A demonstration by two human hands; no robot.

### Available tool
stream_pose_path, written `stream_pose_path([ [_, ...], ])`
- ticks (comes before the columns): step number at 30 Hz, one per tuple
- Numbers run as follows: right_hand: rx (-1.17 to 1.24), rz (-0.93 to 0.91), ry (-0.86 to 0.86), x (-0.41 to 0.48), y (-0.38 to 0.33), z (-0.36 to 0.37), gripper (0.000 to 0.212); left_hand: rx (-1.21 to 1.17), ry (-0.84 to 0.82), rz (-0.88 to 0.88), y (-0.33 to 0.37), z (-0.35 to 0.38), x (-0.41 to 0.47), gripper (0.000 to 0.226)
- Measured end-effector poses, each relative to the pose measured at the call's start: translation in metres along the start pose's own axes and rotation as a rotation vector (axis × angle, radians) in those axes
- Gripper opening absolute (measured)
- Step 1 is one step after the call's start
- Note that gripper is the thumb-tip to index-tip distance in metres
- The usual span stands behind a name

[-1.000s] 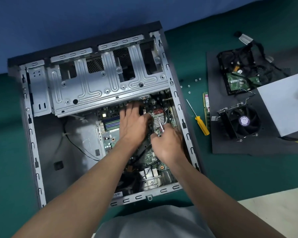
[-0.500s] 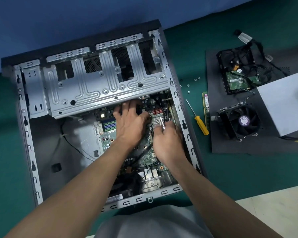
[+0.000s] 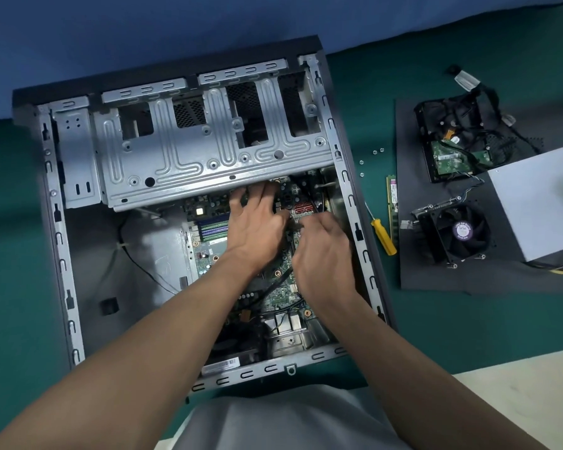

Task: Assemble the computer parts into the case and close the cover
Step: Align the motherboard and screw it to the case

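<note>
Left hand [image 3: 257,228] fingers spread flat on motherboard [image 3: 275,298]; right hand [image 3: 322,254] fingers curled beside, grasp unclear.

A dark green covering [image 3: 436,323] spreads over the work surface. At the far side it meets a blue backdrop [image 3: 176,21], and at the near right corner it gives way to a pale cream area [image 3: 517,384]. An open computer case [image 3: 57,241] lies flat on its side on the green, filling the left and middle. To its right lies a black mat [image 3: 436,277], well apart from the case. In the gap between them rest a screwdriver [image 3: 382,233] with a yellow handle and a memory stick [image 3: 392,203], the stick lying just beside the mat's left edge. A few small screws [image 3: 374,152] are scattered further back in the same gap. Beyond the mat's far edge, a cable end with a pale plug [image 3: 465,78] rests on the green.
</note>
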State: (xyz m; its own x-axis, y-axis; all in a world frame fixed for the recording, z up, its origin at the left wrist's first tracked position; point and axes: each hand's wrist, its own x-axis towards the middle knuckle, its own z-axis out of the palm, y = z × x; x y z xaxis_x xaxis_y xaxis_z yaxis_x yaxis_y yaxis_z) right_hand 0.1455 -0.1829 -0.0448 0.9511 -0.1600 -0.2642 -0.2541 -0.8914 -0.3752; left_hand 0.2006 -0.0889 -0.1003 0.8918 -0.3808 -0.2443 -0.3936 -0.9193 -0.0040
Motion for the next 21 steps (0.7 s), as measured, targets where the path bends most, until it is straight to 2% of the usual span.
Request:
stream_pose_path([
  [3, 0.014, -0.008, -0.002, 0.004, -0.001, 0.0, 0.032, -0.024, -0.016, 0.01, -0.002, 0.001, 0.002, 0.009],
  [14, -0.075, -0.085, -0.073, 0.02, -0.001, -0.004, 0.041, -0.091, -0.049, 0.081, -0.01, -0.003, 0.006, 0.032],
  [17, -0.062, -0.097, -0.082, 0.021, 0.0, -0.002, 0.038, -0.097, -0.066, 0.093, -0.011, -0.003, 0.007, 0.033],
  [21, 0.083, -0.058, -0.088, 0.025, 0.0, -0.001, 0.028, -0.103, -0.068, 0.105, -0.014, -0.003, 0.007, 0.024],
])
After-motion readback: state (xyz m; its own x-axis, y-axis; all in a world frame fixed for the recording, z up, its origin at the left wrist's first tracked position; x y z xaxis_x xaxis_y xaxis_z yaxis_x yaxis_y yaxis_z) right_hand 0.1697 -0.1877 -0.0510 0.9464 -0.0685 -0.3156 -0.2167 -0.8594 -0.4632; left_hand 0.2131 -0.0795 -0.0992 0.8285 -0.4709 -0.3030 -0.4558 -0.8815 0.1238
